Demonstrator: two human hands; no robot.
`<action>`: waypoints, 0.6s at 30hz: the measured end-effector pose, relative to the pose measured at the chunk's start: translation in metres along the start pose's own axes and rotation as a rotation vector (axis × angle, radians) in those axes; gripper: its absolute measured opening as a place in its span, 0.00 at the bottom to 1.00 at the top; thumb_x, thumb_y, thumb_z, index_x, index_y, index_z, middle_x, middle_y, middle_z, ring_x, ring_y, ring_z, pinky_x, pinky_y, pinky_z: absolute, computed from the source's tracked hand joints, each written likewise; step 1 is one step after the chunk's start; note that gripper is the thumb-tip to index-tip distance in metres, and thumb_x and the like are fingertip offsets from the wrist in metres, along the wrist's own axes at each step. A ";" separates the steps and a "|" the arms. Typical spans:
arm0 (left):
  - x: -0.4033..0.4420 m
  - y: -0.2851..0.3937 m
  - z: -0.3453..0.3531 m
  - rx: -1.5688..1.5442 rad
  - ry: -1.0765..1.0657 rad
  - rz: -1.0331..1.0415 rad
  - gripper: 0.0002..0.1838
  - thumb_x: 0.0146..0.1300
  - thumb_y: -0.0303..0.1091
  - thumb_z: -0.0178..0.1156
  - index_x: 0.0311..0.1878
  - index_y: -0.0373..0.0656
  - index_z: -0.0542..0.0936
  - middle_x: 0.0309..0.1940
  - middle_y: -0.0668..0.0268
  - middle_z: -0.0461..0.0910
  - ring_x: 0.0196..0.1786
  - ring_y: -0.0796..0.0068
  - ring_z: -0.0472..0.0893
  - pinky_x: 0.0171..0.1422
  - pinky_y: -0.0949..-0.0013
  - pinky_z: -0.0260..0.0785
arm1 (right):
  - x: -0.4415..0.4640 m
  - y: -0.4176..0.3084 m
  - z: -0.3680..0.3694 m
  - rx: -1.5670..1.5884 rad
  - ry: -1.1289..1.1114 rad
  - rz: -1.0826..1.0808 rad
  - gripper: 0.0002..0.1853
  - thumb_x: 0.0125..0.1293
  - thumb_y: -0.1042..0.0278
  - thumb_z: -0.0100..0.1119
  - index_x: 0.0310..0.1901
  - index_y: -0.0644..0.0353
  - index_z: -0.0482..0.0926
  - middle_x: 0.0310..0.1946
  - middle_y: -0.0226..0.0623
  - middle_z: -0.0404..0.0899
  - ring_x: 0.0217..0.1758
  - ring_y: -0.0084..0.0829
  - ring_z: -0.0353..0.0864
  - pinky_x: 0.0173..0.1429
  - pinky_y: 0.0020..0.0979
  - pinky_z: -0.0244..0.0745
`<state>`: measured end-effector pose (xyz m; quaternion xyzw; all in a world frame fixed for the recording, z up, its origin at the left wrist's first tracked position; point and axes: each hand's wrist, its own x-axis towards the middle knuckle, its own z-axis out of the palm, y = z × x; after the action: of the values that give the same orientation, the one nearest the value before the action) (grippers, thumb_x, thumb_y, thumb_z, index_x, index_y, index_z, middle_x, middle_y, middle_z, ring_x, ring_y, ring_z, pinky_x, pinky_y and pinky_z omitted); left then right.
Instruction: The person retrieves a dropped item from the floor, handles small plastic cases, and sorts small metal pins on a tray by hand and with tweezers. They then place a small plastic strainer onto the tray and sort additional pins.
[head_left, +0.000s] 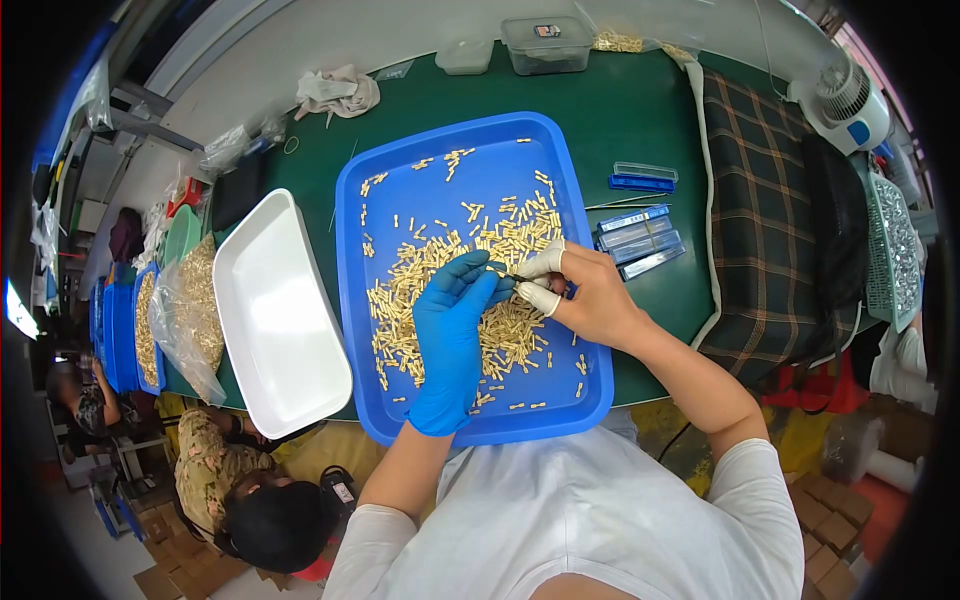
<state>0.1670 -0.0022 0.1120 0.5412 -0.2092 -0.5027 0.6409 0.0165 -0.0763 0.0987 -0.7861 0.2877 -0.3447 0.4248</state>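
Note:
My left hand (452, 325), in a blue glove, is raised over the blue tray (352, 300) with its fingertips pinched together on what looks like a small brass part (497, 268). My right hand (590, 290), with white finger cots on some fingers, is closed on a thin dark tool (515, 277). The tool's tip meets the left fingertips; its exact kind is too small to tell. Beneath both hands lies a spread heap of small brass pieces (410, 280), with a few scattered along the tray's edges.
A white tray (230, 330) stands left of the blue one, beside a bag of brass parts (200, 310). Clear plastic cases (640, 240) lie to the right. Farther right are a plaid cloth (755, 220) and a fan (845, 100). Another person (275, 510) sits at lower left.

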 end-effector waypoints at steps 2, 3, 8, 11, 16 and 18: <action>0.000 0.000 0.000 -0.005 -0.009 0.005 0.15 0.60 0.23 0.58 0.51 0.33 0.75 0.39 0.59 0.79 0.40 0.72 0.81 0.49 0.71 0.75 | -0.001 0.000 0.000 0.012 0.002 0.005 0.10 0.53 0.74 0.66 0.39 0.61 0.81 0.25 0.31 0.75 0.24 0.21 0.68 0.29 0.23 0.66; 0.000 0.000 0.000 -0.005 -0.008 0.005 0.15 0.60 0.23 0.58 0.51 0.33 0.75 0.39 0.59 0.79 0.40 0.72 0.81 0.49 0.71 0.75 | -0.001 0.000 0.000 0.012 0.002 0.005 0.10 0.53 0.74 0.66 0.39 0.61 0.81 0.25 0.31 0.75 0.24 0.21 0.68 0.29 0.23 0.66; 0.000 -0.001 0.000 -0.007 -0.007 0.008 0.15 0.61 0.23 0.58 0.51 0.33 0.75 0.39 0.59 0.79 0.40 0.72 0.81 0.49 0.71 0.75 | -0.001 0.000 0.000 -0.009 -0.004 0.005 0.10 0.53 0.74 0.66 0.39 0.61 0.81 0.25 0.31 0.75 0.24 0.21 0.68 0.29 0.24 0.66; 0.000 0.000 0.001 -0.010 -0.003 0.006 0.14 0.61 0.23 0.58 0.50 0.32 0.75 0.39 0.58 0.79 0.40 0.71 0.81 0.49 0.70 0.75 | -0.001 0.000 0.000 -0.009 -0.004 0.011 0.10 0.53 0.74 0.66 0.38 0.61 0.81 0.25 0.31 0.74 0.24 0.21 0.69 0.29 0.24 0.66; 0.000 -0.002 -0.001 -0.039 -0.008 0.030 0.10 0.60 0.22 0.58 0.46 0.34 0.74 0.39 0.57 0.79 0.39 0.70 0.82 0.48 0.70 0.76 | -0.001 0.000 0.000 -0.001 -0.002 0.011 0.09 0.53 0.74 0.66 0.38 0.62 0.81 0.25 0.31 0.75 0.24 0.21 0.69 0.29 0.23 0.65; 0.001 -0.003 -0.003 -0.051 -0.036 0.044 0.09 0.60 0.21 0.58 0.44 0.36 0.74 0.39 0.57 0.80 0.39 0.69 0.82 0.47 0.69 0.77 | -0.001 0.001 0.000 -0.001 0.002 0.002 0.09 0.53 0.74 0.66 0.38 0.62 0.81 0.25 0.31 0.75 0.23 0.21 0.69 0.28 0.23 0.65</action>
<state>0.1686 -0.0011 0.1080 0.5109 -0.2197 -0.5032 0.6614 0.0160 -0.0759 0.0973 -0.7857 0.2888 -0.3449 0.4247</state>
